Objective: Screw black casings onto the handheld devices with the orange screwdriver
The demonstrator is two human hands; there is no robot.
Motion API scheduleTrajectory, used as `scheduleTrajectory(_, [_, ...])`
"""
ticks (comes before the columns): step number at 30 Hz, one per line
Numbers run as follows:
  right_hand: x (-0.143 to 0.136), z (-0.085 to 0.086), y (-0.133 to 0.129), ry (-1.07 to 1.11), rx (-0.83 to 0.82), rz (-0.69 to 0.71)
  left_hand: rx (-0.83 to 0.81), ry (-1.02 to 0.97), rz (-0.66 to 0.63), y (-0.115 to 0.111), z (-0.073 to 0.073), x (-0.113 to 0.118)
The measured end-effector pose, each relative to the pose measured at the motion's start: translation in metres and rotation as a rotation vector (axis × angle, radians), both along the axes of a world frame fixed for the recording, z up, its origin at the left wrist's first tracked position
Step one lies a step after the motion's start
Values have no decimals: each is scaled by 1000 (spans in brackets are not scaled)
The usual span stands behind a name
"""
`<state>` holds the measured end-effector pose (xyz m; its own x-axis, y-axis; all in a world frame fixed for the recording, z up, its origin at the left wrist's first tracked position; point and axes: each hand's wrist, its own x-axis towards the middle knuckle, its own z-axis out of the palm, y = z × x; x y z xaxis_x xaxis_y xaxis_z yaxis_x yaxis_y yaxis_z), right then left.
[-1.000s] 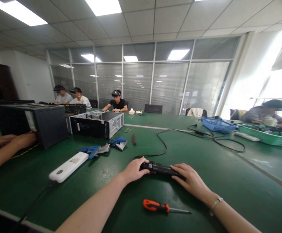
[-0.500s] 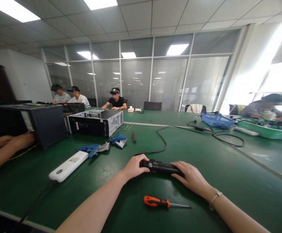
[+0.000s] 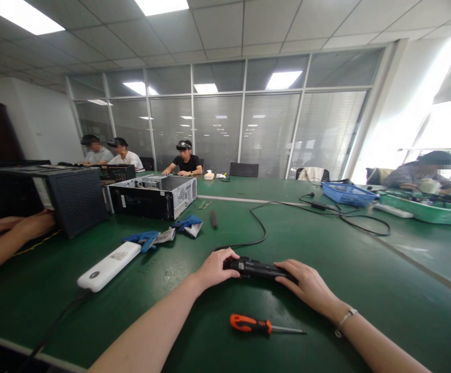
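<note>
A long black device (image 3: 260, 269) with a cord lies crosswise in front of me, just above or on the green table (image 3: 163, 331). My left hand (image 3: 218, 269) pinches its left end between thumb and fingers. Around its right end my right hand (image 3: 301, 282) is closed, with a bracelet on the wrist. The device's exact kind is not clear, and both its ends are partly covered by my fingers. Nearer to me lies a screwdriver (image 3: 268, 325) with an orange and black handle, its shaft pointing right. The black cable (image 3: 266, 225) runs from behind my left hand toward the back right.
A white power strip (image 3: 109, 267) and blue-grey gloves (image 3: 163, 237) lie to the left. Behind them stand an opened computer case (image 3: 143, 202) and a dark case (image 3: 81, 197), where another person's arms (image 3: 23, 228) reach in. Blue (image 3: 348, 192) and green baskets (image 3: 427, 210) sit back right.
Almost nothing differs. My right hand and the device's right end have shifted very slightly to the right; my left hand keeps its place.
</note>
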<state>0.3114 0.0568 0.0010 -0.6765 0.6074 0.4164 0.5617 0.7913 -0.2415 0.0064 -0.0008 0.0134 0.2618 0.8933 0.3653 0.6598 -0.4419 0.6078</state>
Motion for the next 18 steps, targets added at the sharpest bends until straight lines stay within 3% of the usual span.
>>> scheduleTrajectory(18, [-2,-1,0,23,-10,-29,20,40,38,4,-4,0])
